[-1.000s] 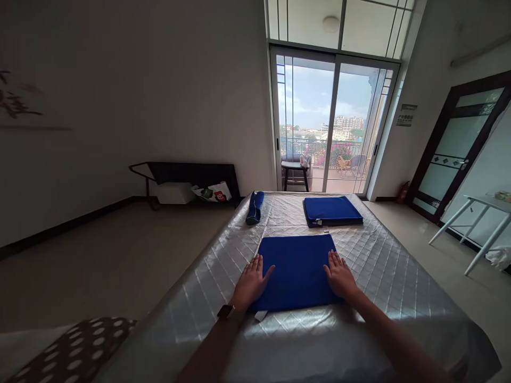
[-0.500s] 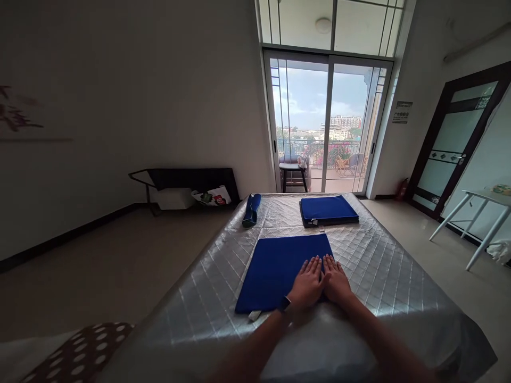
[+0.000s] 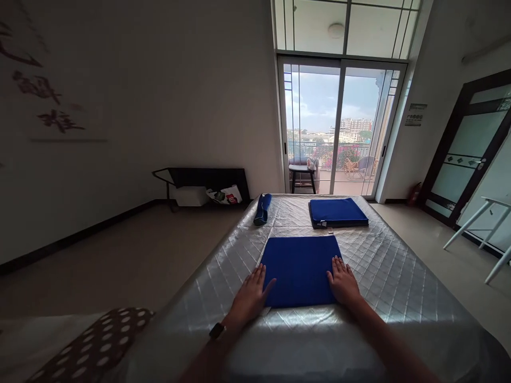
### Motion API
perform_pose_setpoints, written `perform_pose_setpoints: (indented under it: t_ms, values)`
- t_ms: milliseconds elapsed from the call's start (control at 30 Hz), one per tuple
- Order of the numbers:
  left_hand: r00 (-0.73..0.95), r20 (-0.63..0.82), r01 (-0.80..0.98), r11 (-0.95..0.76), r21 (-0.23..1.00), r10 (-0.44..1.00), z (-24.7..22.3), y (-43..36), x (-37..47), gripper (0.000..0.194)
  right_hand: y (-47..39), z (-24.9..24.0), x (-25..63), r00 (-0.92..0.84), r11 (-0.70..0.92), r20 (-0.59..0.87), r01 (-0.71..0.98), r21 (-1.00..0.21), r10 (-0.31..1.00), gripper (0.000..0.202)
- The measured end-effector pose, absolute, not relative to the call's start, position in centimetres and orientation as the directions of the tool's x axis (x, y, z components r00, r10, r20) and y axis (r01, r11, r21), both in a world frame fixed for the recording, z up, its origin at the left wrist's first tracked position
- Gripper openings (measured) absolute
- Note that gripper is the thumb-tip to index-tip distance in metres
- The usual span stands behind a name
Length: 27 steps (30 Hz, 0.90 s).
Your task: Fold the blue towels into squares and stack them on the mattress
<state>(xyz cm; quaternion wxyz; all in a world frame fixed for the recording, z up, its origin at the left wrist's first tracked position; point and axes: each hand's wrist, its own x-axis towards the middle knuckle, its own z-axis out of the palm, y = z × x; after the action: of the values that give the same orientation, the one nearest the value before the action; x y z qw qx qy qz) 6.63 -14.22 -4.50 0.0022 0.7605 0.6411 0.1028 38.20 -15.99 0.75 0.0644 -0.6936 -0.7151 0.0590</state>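
A flat blue fabric rectangle (image 3: 301,271) lies on a silvery quilted bed cover (image 3: 215,287) in front of me. At its left edge rests my left hand (image 3: 252,293), fingers stretched and thumb apart over the fabric. My right hand (image 3: 344,281) lies flat along the opposite edge, its fingers also extended. Neither hand grips anything. Farther back on the right is a small stack of folded blue fabric pieces (image 3: 338,211) with a white tag. A rolled dark blue piece (image 3: 262,209) lies at the back left.
A brown polka-dot fabric (image 3: 96,340) is at the lower left. Beyond the bed stand a dark low rack (image 3: 207,181) holding a white box (image 3: 190,196), and a glass sliding door (image 3: 339,127). A white-legged table (image 3: 495,229) is on the right.
My hands have parted from the rectangle's right side. The left hand has moved to its left edge, and the right hand stays at the right edge. The view has shifted slightly left.
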Motion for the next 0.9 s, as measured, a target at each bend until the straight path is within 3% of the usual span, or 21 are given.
perform_pose_setpoints:
  t_ms: [200,467,600,667,800,900]
  values:
    - [0.14,0.171,0.974,-0.167,0.154,0.975,-4.4,-14.7,7.5,0.084,-17.6,0.8,38.5,-0.002,0.004,0.013,0.99,-0.144,1.0,0.062]
    - [0.159,0.137,0.976,-0.177,0.126,0.978,-3.8,-14.7,6.3,0.082,-19.6,-0.5,38.4,-0.024,0.018,-0.033,0.983,-0.185,0.999,0.064]
    - [0.1,0.133,0.984,-0.118,0.133,0.986,-2.0,-14.7,9.9,0.083,-19.5,-0.6,38.2,-0.012,0.005,-0.028,0.971,-0.24,1.0,0.064]
    - [0.163,0.177,0.971,-0.19,0.147,0.971,-1.1,-15.3,14.4,0.083,-19.5,-0.6,38.3,-0.011,0.003,-0.03,0.966,-0.258,0.999,0.064]
    - [0.496,0.174,0.838,-0.521,0.162,0.851,-0.3,-16.6,24.0,0.072,-19.6,-0.8,38.4,-0.047,0.035,-0.048,0.975,-0.219,0.998,0.062]
    - [0.583,0.121,0.781,-0.595,0.188,0.803,-0.4,-16.9,26.9,0.073,-19.7,-0.6,38.5,-0.065,0.051,-0.068,0.98,-0.192,0.996,0.062]
